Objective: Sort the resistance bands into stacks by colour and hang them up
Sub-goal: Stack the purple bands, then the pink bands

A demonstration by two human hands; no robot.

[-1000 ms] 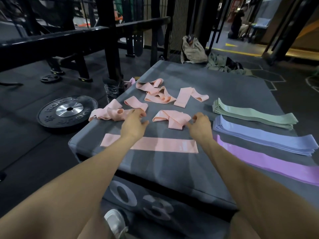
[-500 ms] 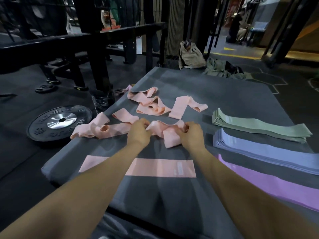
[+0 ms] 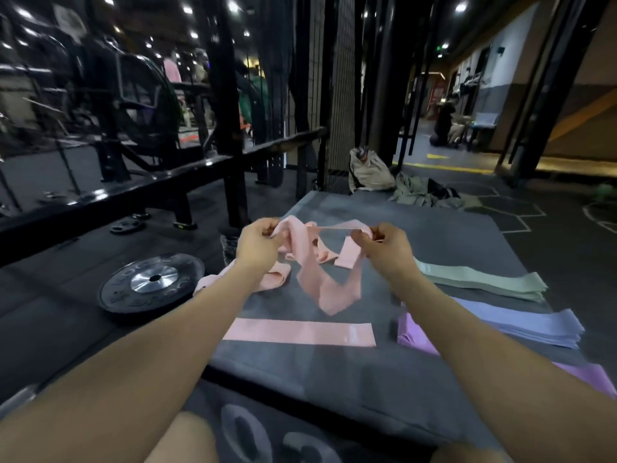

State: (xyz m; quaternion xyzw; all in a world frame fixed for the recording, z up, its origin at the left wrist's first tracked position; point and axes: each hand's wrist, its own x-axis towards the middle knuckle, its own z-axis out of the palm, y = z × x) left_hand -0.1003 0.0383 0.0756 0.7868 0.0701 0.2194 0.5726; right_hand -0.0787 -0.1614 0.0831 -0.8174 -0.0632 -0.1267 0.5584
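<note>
To your left a black weight plate (image 3: 152,284) with a silver hub lies flat on the dark floor, near the corner of the grey padded box (image 3: 417,372). Beyond it runs a black steel rack (image 3: 230,135). Past the box's far edge you see a beige bag (image 3: 369,172) beside a crumpled green jacket (image 3: 419,193).

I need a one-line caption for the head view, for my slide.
Both hands, left and right, lift a twisted pink band above the grey mat, beside stacked green and blue bands.
</note>
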